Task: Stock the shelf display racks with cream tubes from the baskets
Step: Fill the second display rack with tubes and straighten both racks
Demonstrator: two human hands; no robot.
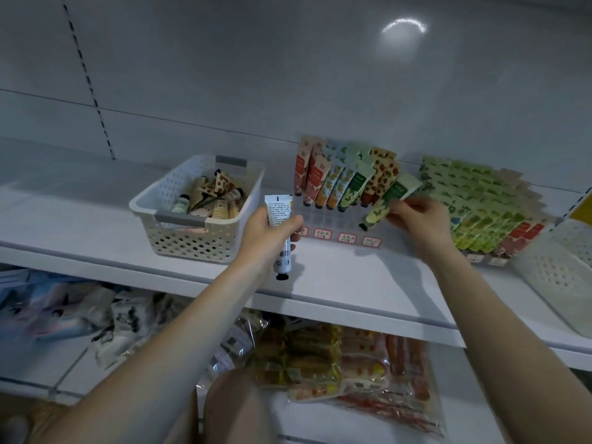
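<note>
Two tubes held: your left hand (267, 233) grips the white tube (278, 209) near the basket (192, 243); your right hand (419, 219) pinches the green tube (387, 201) over the rack (323, 219); slide it cap-down into the matching green row without toppling neighbours.

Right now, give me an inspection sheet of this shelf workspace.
Surface: white shelf, with price labels along the rack front.
Job's things: white basket holding loose cream tubes; left rack partly filled; right rack densely packed.
Clutter: second white basket at the right edge, contents out of view.
Hands: left hand grips a white tube, cap down; right hand pinches a green tube at the left rack.
Cables: nothing seen.
Surroundings: grey back panel; lower shelf with bagged packets.
</note>
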